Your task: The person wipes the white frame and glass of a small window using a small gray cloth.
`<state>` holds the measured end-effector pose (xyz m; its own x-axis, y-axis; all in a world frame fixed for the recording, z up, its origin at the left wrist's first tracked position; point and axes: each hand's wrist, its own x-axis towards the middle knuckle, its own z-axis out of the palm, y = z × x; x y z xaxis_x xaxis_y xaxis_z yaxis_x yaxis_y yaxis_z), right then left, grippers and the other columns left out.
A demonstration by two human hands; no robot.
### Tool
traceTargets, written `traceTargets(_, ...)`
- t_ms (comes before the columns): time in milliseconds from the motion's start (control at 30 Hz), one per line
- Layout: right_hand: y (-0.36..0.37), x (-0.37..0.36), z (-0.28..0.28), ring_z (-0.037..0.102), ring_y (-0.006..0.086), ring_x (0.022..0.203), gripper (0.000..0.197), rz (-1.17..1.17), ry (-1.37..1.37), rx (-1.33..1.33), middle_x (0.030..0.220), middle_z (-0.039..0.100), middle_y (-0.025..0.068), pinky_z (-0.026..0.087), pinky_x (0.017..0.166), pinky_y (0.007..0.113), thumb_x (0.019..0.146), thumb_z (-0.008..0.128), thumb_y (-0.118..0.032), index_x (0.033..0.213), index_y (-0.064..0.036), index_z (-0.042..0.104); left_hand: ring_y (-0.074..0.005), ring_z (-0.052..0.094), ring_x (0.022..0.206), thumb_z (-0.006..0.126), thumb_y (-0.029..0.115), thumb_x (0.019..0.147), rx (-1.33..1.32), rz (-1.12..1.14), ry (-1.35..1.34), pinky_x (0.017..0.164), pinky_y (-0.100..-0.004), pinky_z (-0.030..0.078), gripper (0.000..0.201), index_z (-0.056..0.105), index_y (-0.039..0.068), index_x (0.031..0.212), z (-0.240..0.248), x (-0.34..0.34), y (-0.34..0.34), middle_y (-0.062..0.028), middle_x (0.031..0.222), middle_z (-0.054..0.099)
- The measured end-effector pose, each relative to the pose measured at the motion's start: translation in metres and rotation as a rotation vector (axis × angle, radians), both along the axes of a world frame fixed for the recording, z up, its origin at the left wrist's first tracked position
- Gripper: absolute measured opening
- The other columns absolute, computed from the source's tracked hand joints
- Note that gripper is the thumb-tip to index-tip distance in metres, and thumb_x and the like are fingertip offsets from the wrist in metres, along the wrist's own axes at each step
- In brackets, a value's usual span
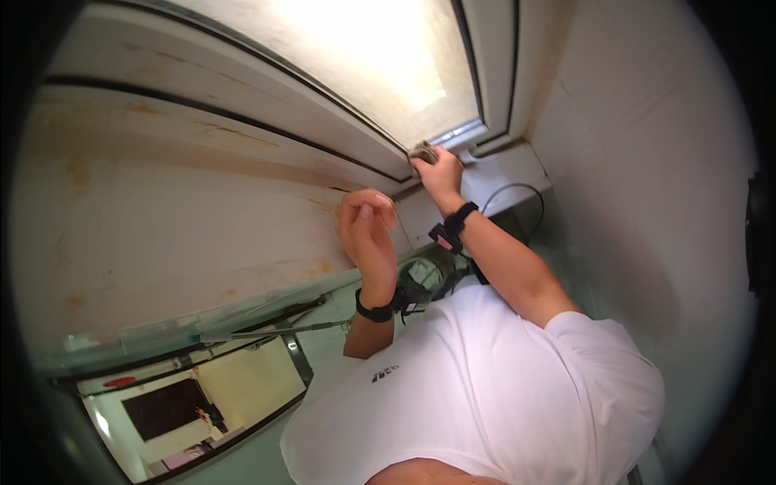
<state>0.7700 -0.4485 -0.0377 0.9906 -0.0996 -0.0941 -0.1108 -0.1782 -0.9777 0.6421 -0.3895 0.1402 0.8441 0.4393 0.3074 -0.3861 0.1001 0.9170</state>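
My right hand (441, 176) is closed on a small, crumpled grey-brown rag (423, 152). It presses the rag to the lower corner of a white-framed window (380, 48), where the bright pane meets the frame and its dark seal. Lower and to the left, my left hand (369, 233) is raised close to the stained wall (186, 202). Its fingers are loosely curled in, and nothing shows in them. Dark bands sit on both wrists; a small dark device (444, 237) is on the right one.
A pale wall (647, 162) rises close on the right. Under the window runs a white ledge (509, 174), with a thin black cable (540, 202) looping by it. At the lower left is a dark-framed mirror (267, 380), and a thin rod (283, 330) lies above it.
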Motion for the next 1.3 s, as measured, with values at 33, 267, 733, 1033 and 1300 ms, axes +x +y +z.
traceTargets(33, 0.000, 0.004, -0.008, 0.077, 0.0254, 0.083, 0.034, 0.001, 0.004, 0.025, 0.089, 0.080, 0.0151, 0.059, 0.078, 0.038, 0.078, 0.086, -0.024, 0.102, -0.0022, 0.079, -0.0167, 0.047, 0.070, 0.049, 0.019, 0.107, 0.009, 0.038, -0.010, 0.067, -0.0307, 0.038, 0.019, 0.056, 0.003, 0.100, 0.004, 0.002, 0.000, -0.0063, 0.077, 0.051)
traceTargets(267, -0.003, 0.015, -0.003, 0.070, 0.0123, 0.080, 0.030, 0.117, 0.285, 0.405, 0.091, 0.079, 0.0048, 0.055, 0.074, 0.032, 0.082, 0.087, -0.018, 0.103, 0.0012, 0.078, -0.0163, 0.048, 0.070, 0.052, 0.019, 0.105, -0.068, 0.236, -0.094, 0.068, -0.0304, 0.040, 0.018, 0.056, 0.003, 0.098, 0.016, -0.005, -0.008, -0.0076, 0.076, 0.052)
traceTargets(733, -0.016, 0.003, 0.141, 0.065, 0.0075, 0.078, 0.019, 0.205, -0.036, 0.656, 0.091, 0.075, 0.0021, 0.052, 0.069, 0.024, 0.090, 0.082, -0.009, 0.105, 0.0010, 0.076, -0.0166, 0.056, 0.074, 0.048, 0.008, 0.105, 0.093, 0.122, -0.177, 0.071, -0.0293, 0.047, 0.015, 0.059, -0.001, 0.100, 0.034, 0.004, -0.021, -0.0106, 0.084, 0.060)
traceTargets(1033, -0.019, -0.016, 0.203, 0.066, 0.0084, 0.083, 0.021, 0.232, -0.248, 0.765, 0.096, 0.075, 0.0030, 0.053, 0.071, 0.025, 0.093, 0.080, -0.010, 0.110, 0.0012, 0.075, -0.0133, 0.056, 0.072, 0.047, 0.006, 0.107, 0.124, -0.064, -0.314, 0.070, -0.0269, 0.046, 0.016, 0.060, 0.000, 0.100, 0.018, -0.010, -0.030, -0.0106, 0.089, 0.060)
traceTargets(1300, -0.024, -0.024, 0.257, 0.063, 0.0076, 0.076, 0.022, 0.278, -0.394, 0.675, 0.089, 0.074, 0.0025, 0.050, 0.066, 0.025, 0.093, 0.080, -0.015, 0.107, 0.0014, 0.074, -0.0135, 0.054, 0.069, 0.048, 0.005, 0.104, 0.028, 0.069, -0.584, 0.065, -0.0271, 0.044, 0.014, 0.060, -0.001, 0.098, -0.014, -0.003, -0.033, -0.0111, 0.089, 0.058)
